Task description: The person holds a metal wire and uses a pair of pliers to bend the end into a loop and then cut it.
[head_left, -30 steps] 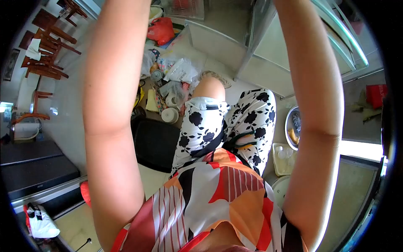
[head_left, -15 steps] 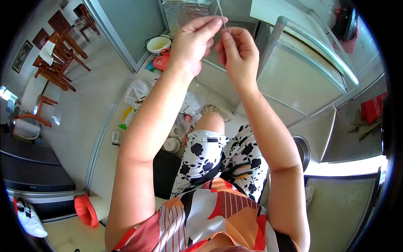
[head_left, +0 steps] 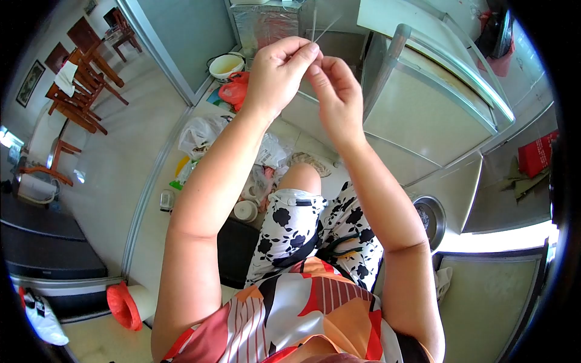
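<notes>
Holding thin clear strands (head_left: 314, 25) up in front, beyond the knees, pinched between thumb and fingers of left hand (head_left: 279, 71). Showing two lengths above the fingertips: near upright on the left, slanting up to the right on the other side. Can't tell if one piece doubled over or two separate. Have right hand (head_left: 338, 91) just beside, thumb and fingers curled together close to left fingertips; can't tell whether clamped on the strands, contact hidden. Wearing floral trousers (head_left: 287, 227), black on white. See foil-wrapped box (head_left: 266, 27) beyond left hand, white bucket (head_left: 227, 65) with yellowish inside to its left, red plastic bag (head_left: 235, 92) near the bucket. See plastic bags (head_left: 201, 133) on the floor farther left, plus white round container (head_left: 246, 210) near black flat object (head_left: 233, 251) beside trousers. To right of right hand, see pale cabinet (head_left: 417, 115) with metal edging; lower down, metal bowl (head_left: 436, 218), partly hidden by right arm. Also see wooden chairs (head_left: 77, 116) well apart at far left, bin with red liner (head_left: 124, 308) at lower left.
</notes>
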A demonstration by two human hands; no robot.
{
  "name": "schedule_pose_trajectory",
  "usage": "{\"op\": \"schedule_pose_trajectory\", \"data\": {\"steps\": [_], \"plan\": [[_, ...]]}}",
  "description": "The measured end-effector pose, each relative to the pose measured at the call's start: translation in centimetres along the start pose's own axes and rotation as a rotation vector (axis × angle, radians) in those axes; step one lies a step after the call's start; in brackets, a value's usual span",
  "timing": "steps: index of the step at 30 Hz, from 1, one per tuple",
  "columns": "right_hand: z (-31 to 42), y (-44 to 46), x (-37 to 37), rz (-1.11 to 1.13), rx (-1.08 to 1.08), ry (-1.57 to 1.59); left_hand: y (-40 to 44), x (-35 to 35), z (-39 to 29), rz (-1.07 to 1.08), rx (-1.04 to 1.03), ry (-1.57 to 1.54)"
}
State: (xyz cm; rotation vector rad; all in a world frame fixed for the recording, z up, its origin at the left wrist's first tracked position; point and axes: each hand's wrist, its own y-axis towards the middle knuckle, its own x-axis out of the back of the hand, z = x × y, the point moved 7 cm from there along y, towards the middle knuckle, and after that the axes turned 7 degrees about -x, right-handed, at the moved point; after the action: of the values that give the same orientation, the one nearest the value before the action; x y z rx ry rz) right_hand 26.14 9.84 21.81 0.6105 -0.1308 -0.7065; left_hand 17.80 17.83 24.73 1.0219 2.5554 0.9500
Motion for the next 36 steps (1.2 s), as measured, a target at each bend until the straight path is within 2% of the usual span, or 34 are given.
{"op": "schedule_pose_trajectory", "data": {"steps": [2, 5, 8, 14, 17, 20, 23, 26, 29, 32, 35, 36], "plan": [[1.2, 0.8, 1.2, -0.053, 0.118, -0.037, 0.0, 0.2, -0.2, 0.016, -0.094, 0.114], [3.0, 2.5, 3.3, -0.121, -0.060, 0.245, -0.4, -0.4, -0.1, 0.088, -0.116, 0.190], [3.9, 3.6, 3.9, 0.009, -0.045, 0.113, -0.6, -1.0, -0.8, 0.143, -0.117, 0.247], [4.8, 3.9, 3.7, 0.066, -0.079, 0.001, -0.4, -1.5, -1.4, 0.177, -0.142, 0.265], [4.9, 4.1, 4.0, 0.091, 0.006, -0.166, -0.4, -1.7, -1.0, 0.169, -0.203, 0.248], [7.8, 3.8, 3.8, 0.018, 0.331, -0.281, -0.5, -1.7, -1.0, 0.232, -0.084, 0.265], [10.8, 2.6, 2.3, 0.111, 0.576, -0.535, -0.7, -2.0, -1.0, 0.270, -0.055, 0.290], [9.7, 2.7, 2.5, 0.088, 0.692, -0.646, -0.8, -2.2, -0.8, 0.280, -0.060, 0.301], [9.1, 2.6, 2.3, 0.133, 0.643, -0.686, -1.0, -2.3, -0.9, 0.261, -0.026, 0.257], [8.6, 2.8, 2.5, 0.151, 0.618, -0.593, -0.9, -2.4, -0.9, 0.269, -0.171, 0.275], [7.3, 3.4, 3.3, 0.217, 0.228, -0.431, -0.9, -1.9, -0.9, 0.264, -0.036, 0.278], [7.6, 3.5, 3.2, 0.267, 0.353, -0.644, -0.9, -1.9, -0.9, 0.271, -0.033, 0.282]]}}
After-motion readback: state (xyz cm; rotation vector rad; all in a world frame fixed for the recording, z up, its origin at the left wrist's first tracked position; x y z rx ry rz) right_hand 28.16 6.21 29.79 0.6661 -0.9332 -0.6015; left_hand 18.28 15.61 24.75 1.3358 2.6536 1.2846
